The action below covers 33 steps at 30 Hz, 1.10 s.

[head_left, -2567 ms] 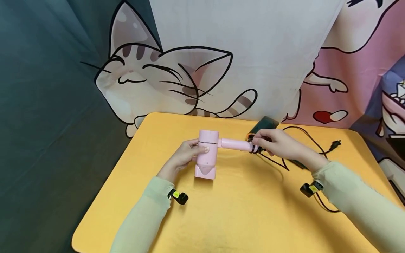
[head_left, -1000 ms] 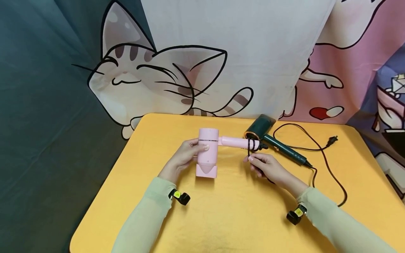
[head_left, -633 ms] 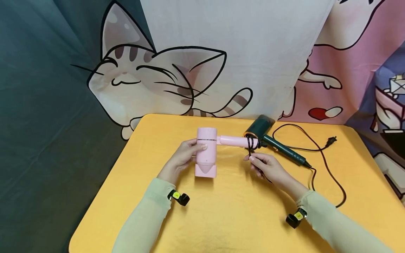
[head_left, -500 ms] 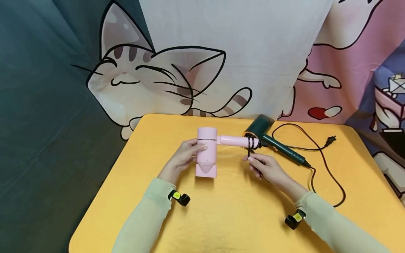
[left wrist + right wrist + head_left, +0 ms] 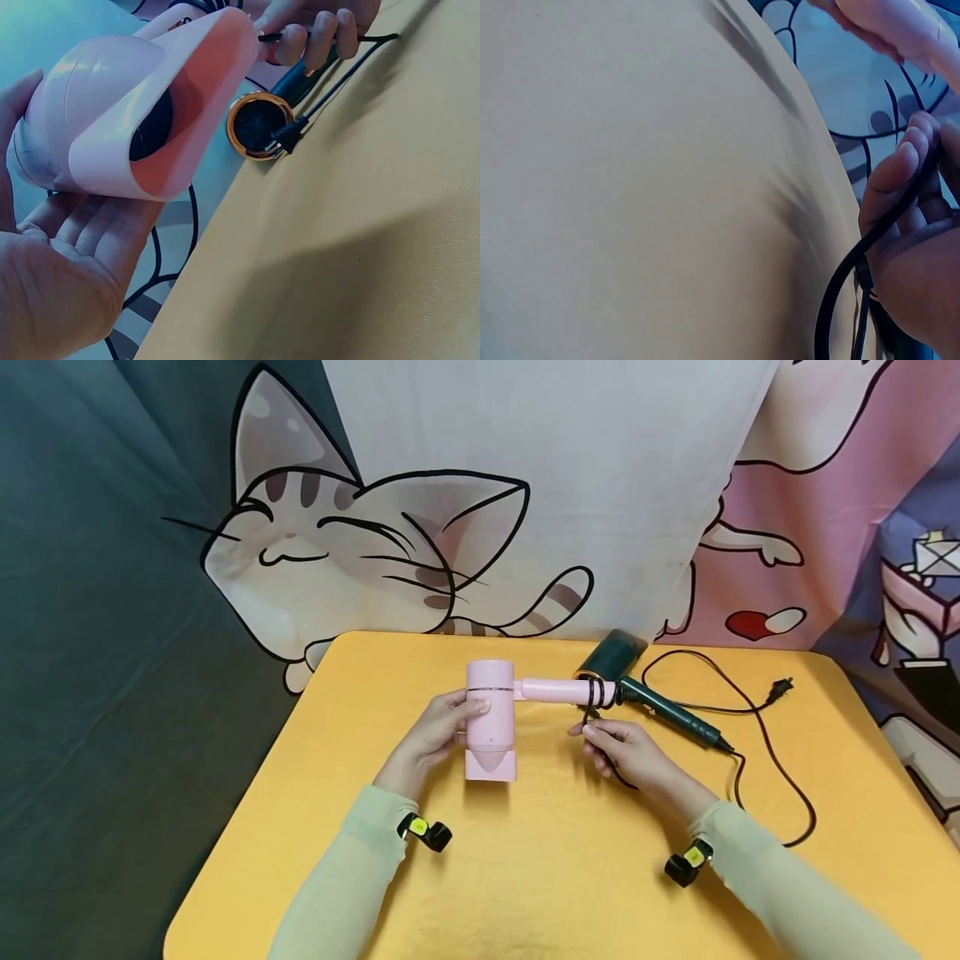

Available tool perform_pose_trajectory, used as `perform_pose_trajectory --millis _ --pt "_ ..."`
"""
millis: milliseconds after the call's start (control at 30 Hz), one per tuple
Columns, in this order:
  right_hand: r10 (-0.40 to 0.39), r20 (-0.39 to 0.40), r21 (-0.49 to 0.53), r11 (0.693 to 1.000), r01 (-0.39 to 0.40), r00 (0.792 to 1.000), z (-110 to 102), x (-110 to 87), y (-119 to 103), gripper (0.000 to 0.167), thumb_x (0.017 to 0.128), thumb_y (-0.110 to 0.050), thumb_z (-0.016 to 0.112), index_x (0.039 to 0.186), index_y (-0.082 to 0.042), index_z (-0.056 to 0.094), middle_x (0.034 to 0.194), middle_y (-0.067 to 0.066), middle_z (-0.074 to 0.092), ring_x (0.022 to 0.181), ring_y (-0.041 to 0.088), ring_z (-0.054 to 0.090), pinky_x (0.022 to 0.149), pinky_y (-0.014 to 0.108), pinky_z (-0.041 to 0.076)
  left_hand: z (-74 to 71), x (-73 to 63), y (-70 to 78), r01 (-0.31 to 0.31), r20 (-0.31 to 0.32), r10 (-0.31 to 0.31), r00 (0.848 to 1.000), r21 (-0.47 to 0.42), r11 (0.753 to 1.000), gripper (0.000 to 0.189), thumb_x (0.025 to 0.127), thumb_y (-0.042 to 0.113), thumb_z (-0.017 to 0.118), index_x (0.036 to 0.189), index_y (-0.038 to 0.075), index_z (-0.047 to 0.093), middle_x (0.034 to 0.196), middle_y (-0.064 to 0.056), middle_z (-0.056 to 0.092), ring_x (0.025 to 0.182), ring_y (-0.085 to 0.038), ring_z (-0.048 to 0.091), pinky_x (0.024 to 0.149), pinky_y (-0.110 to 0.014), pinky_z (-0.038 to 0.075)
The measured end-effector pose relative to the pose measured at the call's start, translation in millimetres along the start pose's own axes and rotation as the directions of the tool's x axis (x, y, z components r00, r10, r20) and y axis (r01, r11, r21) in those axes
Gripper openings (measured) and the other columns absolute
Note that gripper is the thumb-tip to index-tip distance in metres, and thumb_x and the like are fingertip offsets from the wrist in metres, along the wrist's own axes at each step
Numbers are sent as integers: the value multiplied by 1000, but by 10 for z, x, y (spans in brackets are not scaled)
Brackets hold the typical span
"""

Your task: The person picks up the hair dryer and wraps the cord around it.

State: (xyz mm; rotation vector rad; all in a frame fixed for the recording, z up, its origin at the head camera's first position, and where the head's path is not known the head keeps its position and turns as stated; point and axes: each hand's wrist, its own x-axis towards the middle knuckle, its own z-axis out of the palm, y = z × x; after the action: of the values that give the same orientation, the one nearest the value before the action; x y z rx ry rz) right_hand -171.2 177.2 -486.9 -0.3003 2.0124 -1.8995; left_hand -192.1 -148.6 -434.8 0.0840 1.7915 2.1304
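Observation:
A pink hair dryer (image 5: 491, 718) is held above the table by my left hand (image 5: 433, 733), which grips its barrel with the thumb across the front. Its handle (image 5: 555, 691) points right, and a black power cord (image 5: 600, 692) is looped around the handle's end. My right hand (image 5: 630, 752) pinches the cord just below those loops, and part of it trails under the palm. In the left wrist view the flared pink nozzle (image 5: 210, 97) faces the camera, and the cord's plug (image 5: 289, 135) dangles past the right hand's fingers.
Behind my right hand a dark green hair dryer (image 5: 675, 714) lies on the yellow table (image 5: 480, 877). Its black cord curves over the right side, with the plug (image 5: 780, 689) near the back right. A cat-printed cloth (image 5: 450, 552) hangs behind the table.
My right hand has gone from the handle's end down to the cord below it, uncovering the green dryer. Over the last second it has shifted slightly left. My left hand keeps its hold.

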Motion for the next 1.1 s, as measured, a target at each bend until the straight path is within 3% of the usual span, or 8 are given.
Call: perform_pose_trajectory --millis 200,467,600,767,933,1100 --pt "46 37 -8 999 -46 998 -155 65 -42 44 113 -24 55 117 19 63 78 2 56 62 8 51 53 20 47 -14 -23 27 -4 19 4 1000 4 1000 55 94 13 65 140 -16 56 98 -6 74 82 -19 73 66 -32 65" --pt "108 220 -11 994 -108 970 -385 159 -205 25 111 -20 59 103 3 63 76 1 57 62 8 52 54 19 47 -48 -79 60 -5 64 4 998 9 1000 48 93 11 65 133 -14 60 96 -4 74 80 -17 73 67 -30 64" --pt "94 311 -104 992 -64 946 -479 166 -333 24 111 -16 56 107 7 60 79 5 58 66 11 56 58 24 50 -92 -106 62 -18 134 14 991 32 999 50 91 10 65 133 -17 60 98 -4 74 82 -16 72 68 -30 63" --pt "130 345 -267 963 -35 930 -573 199 -495 23 107 -12 62 117 9 65 89 9 63 71 14 58 59 26 52 -114 -108 82 -47 228 25 973 91 995 64 88 14 67 140 -20 52 106 -4 74 91 -20 73 75 -36 65" --pt "158 369 -388 922 -2 916 -593 280 -674 15 107 -12 62 101 0 68 90 5 63 75 12 54 62 23 44 -115 -124 107 -43 234 14 972 118 992 65 87 12 68 140 -21 52 107 -7 73 90 -20 73 75 -38 66" --pt "210 403 -470 883 4 891 -581 332 -850 23 111 -17 56 93 -5 63 78 4 53 58 9 44 52 22 36 -114 -133 104 -21 224 -15 974 157 987 60 89 9 69 139 -20 54 108 -12 72 91 -21 73 79 -41 66"
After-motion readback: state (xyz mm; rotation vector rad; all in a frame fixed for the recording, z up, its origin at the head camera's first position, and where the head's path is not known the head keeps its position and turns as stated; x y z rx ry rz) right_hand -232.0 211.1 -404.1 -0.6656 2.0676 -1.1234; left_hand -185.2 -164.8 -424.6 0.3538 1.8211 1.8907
